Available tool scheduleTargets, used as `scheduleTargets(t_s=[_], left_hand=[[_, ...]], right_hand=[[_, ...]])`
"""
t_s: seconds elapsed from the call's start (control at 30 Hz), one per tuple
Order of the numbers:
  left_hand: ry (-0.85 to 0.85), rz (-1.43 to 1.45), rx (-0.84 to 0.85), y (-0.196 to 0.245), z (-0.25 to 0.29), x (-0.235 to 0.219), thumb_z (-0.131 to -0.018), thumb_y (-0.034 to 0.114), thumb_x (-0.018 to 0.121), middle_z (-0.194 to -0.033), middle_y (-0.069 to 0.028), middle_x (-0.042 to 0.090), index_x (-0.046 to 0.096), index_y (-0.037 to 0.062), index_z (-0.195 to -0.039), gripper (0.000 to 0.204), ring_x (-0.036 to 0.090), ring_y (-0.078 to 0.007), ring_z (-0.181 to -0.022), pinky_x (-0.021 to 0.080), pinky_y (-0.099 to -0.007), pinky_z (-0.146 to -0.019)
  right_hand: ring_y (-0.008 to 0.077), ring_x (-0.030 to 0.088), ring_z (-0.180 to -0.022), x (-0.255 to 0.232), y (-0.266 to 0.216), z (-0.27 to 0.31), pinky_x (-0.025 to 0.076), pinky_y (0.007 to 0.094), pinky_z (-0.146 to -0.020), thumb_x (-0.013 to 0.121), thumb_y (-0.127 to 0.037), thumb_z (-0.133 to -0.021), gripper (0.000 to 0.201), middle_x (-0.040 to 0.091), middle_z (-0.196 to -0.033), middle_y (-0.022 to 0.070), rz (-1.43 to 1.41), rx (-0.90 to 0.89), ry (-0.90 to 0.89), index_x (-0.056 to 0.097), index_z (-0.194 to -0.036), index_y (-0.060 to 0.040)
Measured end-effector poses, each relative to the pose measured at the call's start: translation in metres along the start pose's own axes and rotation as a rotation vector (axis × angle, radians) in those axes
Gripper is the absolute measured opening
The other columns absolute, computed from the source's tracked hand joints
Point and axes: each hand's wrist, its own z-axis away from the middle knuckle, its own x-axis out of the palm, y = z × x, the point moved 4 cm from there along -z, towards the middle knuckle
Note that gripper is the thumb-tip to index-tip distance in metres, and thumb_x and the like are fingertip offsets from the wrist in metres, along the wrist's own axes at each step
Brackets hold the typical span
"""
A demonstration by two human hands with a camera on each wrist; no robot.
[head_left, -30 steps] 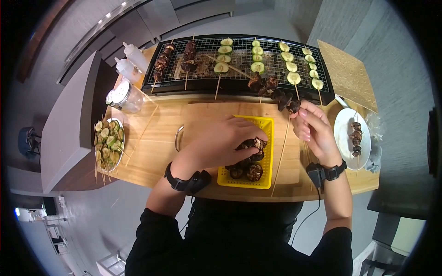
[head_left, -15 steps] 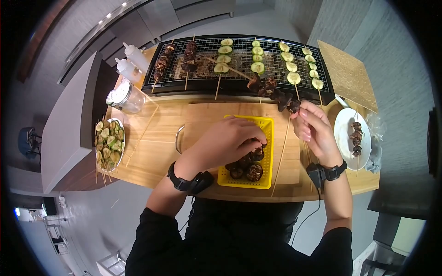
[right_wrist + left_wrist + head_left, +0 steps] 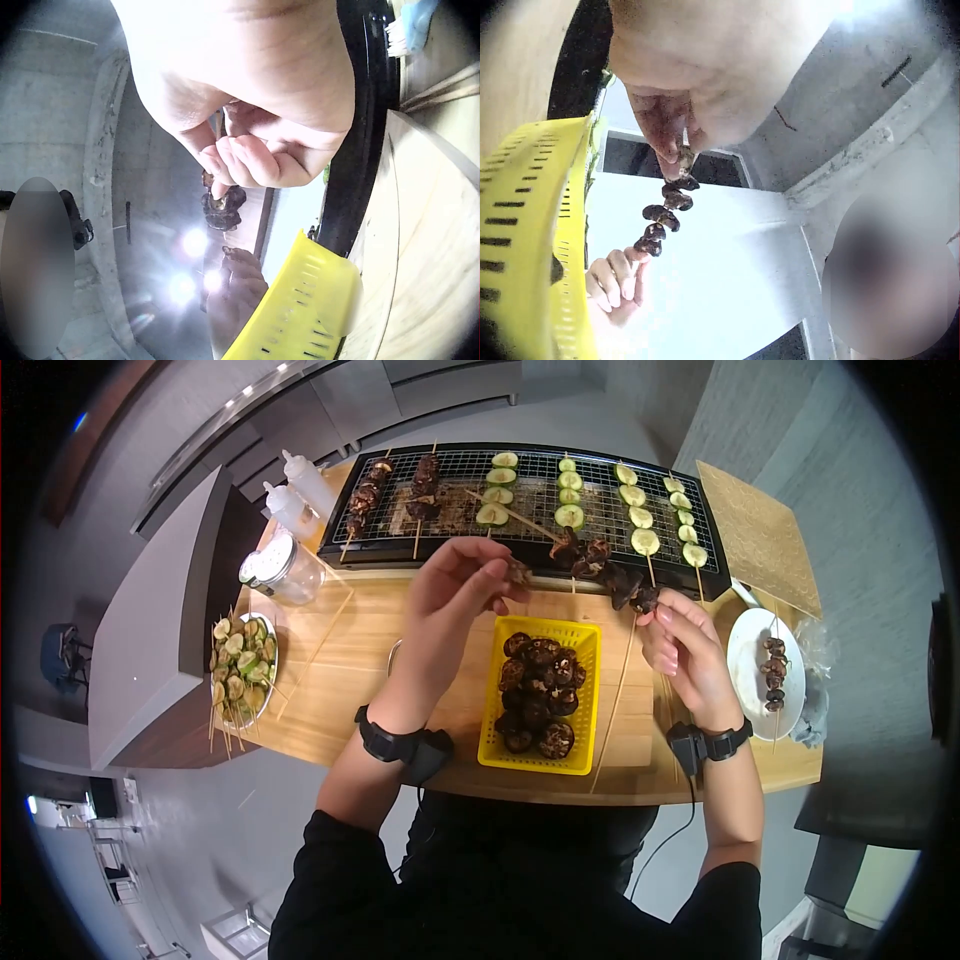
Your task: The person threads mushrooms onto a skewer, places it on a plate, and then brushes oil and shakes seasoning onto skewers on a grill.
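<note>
My left hand (image 3: 440, 625), lifted beyond the basket's far left corner, pinches a small dark mushroom piece (image 3: 518, 572) between thumb and fingers. With my right hand (image 3: 693, 658) I hold a wooden skewer threaded with several dark, shrivelled mushrooms (image 3: 622, 582), gripping beside the last one. The skewer slants up and left, its bare tip pointing over the grill. Below and between my hands, a yellow perforated basket (image 3: 594, 705) holds more dark mushrooms (image 3: 536, 709). In the left wrist view, the pinched piece overlaps the line of threaded mushrooms (image 3: 662, 217).
Across the back stands a grill (image 3: 470, 550) bearing mushroom and zucchini skewers. Zucchini skewers (image 3: 242, 665) fill a plate at left, near a glass jar (image 3: 290, 572) and squeeze bottles (image 3: 291, 510). At right, a white plate (image 3: 745, 690) carries one mushroom skewer. Loose sticks lie on the table.
My left hand has risen out of the basket with a mushroom piece and moved away toward the grill, uncovering the mushrooms inside. My right hand has stayed nearly still with its skewer.
</note>
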Motion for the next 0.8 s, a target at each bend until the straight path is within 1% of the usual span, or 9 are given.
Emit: scheduleTargets(t_s=[0.13, 0.23, 0.33, 0.43, 0.53, 0.63, 0.73, 0.8], left_hand=[[0.067, 0.185, -0.050, -0.004, -0.003, -0.010, -0.105, 0.011, 0.059, -0.105, -0.0022, 0.067, 0.061, 0.0053, -0.120, 0.017, 0.070, -0.0154, -0.101, 0.051, -0.0242, -0.082], [0.110, 0.283, -0.043, -0.002, -0.004, -0.011, -0.104, 0.008, 0.060, -0.105, -0.0016, 0.067, 0.061, 0.0062, -0.122, 0.018, 0.070, -0.0165, -0.104, 0.053, -0.0255, -0.085], [0.149, 0.300, -0.034, -0.004, -0.006, -0.014, -0.102, 0.006, 0.062, -0.105, -0.0013, 0.067, 0.061, 0.0066, -0.122, 0.020, 0.070, -0.0172, -0.107, 0.053, -0.0256, -0.088], [0.130, 0.341, -0.002, -0.009, -0.007, -0.021, -0.101, 0.007, 0.064, -0.108, -0.0019, 0.067, 0.060, 0.0069, -0.123, 0.022, 0.069, -0.0189, -0.110, 0.053, -0.0261, -0.088], [0.172, 0.378, -0.019, -0.011, -0.007, -0.026, -0.101, 0.006, 0.064, -0.108, -0.0014, 0.067, 0.060, 0.0074, -0.123, 0.023, 0.069, -0.0180, -0.108, 0.053, -0.0255, -0.086], [0.192, 0.370, 0.002, -0.010, -0.008, -0.029, -0.101, 0.005, 0.063, -0.106, -0.0011, 0.067, 0.061, 0.0076, -0.124, 0.023, 0.068, -0.0164, -0.105, 0.053, -0.0246, -0.085], [0.237, 0.350, 0.020, -0.007, -0.007, -0.028, -0.101, 0.006, 0.063, -0.107, -0.0014, 0.067, 0.061, 0.0083, -0.124, 0.023, 0.067, -0.0163, -0.106, 0.053, -0.0252, -0.086], [0.235, 0.339, 0.046, -0.007, -0.008, -0.030, -0.101, 0.006, 0.063, -0.108, -0.0015, 0.067, 0.061, 0.0086, -0.124, 0.023, 0.067, -0.0161, -0.108, 0.052, -0.0258, -0.087]], right_hand=[[0.0025, 0.035, -0.055, 0.002, -0.001, -0.001, 0.028, 0.0194, -0.049, 0.055, -0.015, -0.106, 0.019, 0.042, -0.064, -0.0053, 0.011, -0.006, -0.009, 0.064, -0.104, 0.0013], [0.0025, 0.035, -0.055, 0.003, -0.001, 0.000, 0.028, 0.0193, -0.049, 0.055, -0.015, -0.106, 0.019, 0.042, -0.064, -0.0053, 0.021, -0.004, -0.015, 0.064, -0.103, 0.0014], [0.0025, 0.035, -0.054, 0.004, 0.000, -0.001, 0.027, 0.0193, -0.049, 0.055, -0.015, -0.106, 0.019, 0.042, -0.064, -0.0052, 0.017, -0.002, -0.011, 0.064, -0.103, 0.0015], [0.0026, 0.035, -0.054, 0.004, 0.000, -0.001, 0.027, 0.0195, -0.049, 0.055, -0.015, -0.106, 0.019, 0.042, -0.063, -0.0050, 0.021, 0.000, -0.011, 0.064, -0.102, 0.0014], [0.0028, 0.035, -0.054, 0.004, 0.000, 0.000, 0.027, 0.0196, -0.049, 0.055, -0.015, -0.105, 0.019, 0.042, -0.063, -0.0048, 0.025, 0.002, -0.012, 0.063, -0.101, 0.0013], [0.0029, 0.036, -0.054, 0.004, 0.000, 0.000, 0.027, 0.0197, -0.049, 0.056, -0.015, -0.105, 0.018, 0.043, -0.063, -0.0047, 0.028, 0.004, -0.015, 0.063, -0.101, 0.0014], [0.0028, 0.037, -0.055, 0.003, 0.000, 0.001, 0.028, 0.0199, -0.049, 0.056, -0.014, -0.104, 0.017, 0.043, -0.064, -0.0044, 0.029, 0.013, -0.024, 0.063, -0.100, 0.0012], [0.0028, 0.037, -0.055, 0.004, 0.000, 0.000, 0.028, 0.0199, -0.049, 0.056, -0.014, -0.104, 0.017, 0.044, -0.064, -0.0042, 0.026, 0.012, -0.019, 0.063, -0.099, 0.0008]])
